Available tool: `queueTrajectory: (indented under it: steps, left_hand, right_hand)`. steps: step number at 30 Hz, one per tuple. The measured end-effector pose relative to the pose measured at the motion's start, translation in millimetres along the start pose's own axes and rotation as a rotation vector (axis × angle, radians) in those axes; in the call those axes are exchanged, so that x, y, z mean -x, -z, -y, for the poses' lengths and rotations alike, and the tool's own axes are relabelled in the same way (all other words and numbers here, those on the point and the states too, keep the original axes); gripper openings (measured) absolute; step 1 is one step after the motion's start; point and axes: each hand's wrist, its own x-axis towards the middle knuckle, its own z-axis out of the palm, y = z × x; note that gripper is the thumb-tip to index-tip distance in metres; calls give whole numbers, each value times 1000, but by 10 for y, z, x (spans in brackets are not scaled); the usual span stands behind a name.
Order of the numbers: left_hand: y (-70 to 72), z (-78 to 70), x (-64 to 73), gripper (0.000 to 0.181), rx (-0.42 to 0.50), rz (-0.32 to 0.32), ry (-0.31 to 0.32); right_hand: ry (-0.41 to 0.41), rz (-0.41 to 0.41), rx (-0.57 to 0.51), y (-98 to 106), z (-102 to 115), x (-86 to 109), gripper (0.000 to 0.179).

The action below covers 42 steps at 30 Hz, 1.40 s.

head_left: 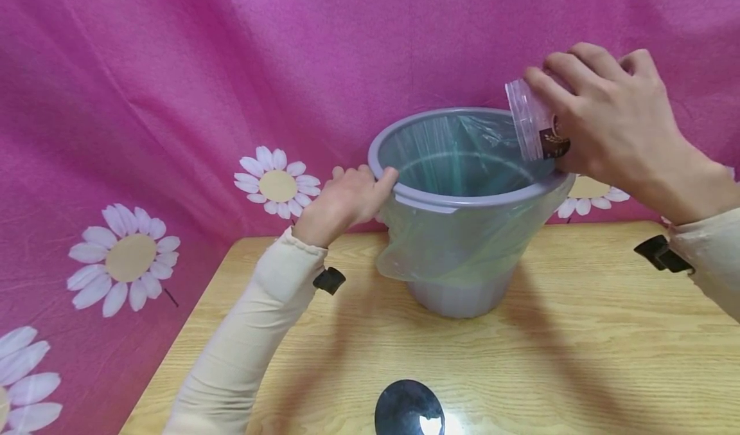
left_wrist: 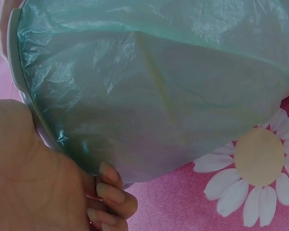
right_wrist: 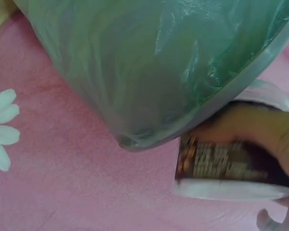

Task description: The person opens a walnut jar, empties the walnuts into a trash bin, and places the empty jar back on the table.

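Observation:
A grey bin lined with a thin, translucent greenish bag stands on the table. My left hand grips the left side of its rim, the thumb on top. In the left wrist view the fingertips curl beside the bag. Over the right part of the rim, my right hand holds a clear plastic jar with a dark label, tilted so its mouth faces the bin's inside. The right wrist view shows the jar close against the rim; its contents cannot be made out.
A glossy black round object lies on the wooden table near its front. Right behind the table hangs a pink cloth with white flowers, which also covers the left side.

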Motion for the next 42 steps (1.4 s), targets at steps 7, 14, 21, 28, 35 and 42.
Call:
queueTrajectory:
  steps: [7, 14, 21, 28, 35, 42]
  left_hand:
    - [6, 8, 9, 66, 17, -10, -3]
    - [-3, 33, 4, 65, 30, -14, -3]
    - [-16, 36, 3, 66, 32, -20, -5]
    - [-13, 36, 2, 64, 32, -21, -14]
    - [-9, 38, 5, 63, 34, -22, -12]
    - [-19, 44, 6, 61, 38, -26, -11]
  right_hand:
    - [-23, 20, 14, 19, 8, 1, 104]
    - [18, -55, 27, -6, 24, -5, 102]
    - [42, -36, 35, -26, 23, 13, 99]
    - [30, -28, 54, -28, 21, 25, 102]
    - [47, -41, 60, -27, 26, 16, 96]
    - [81, -28, 80, -22, 19, 14, 96]
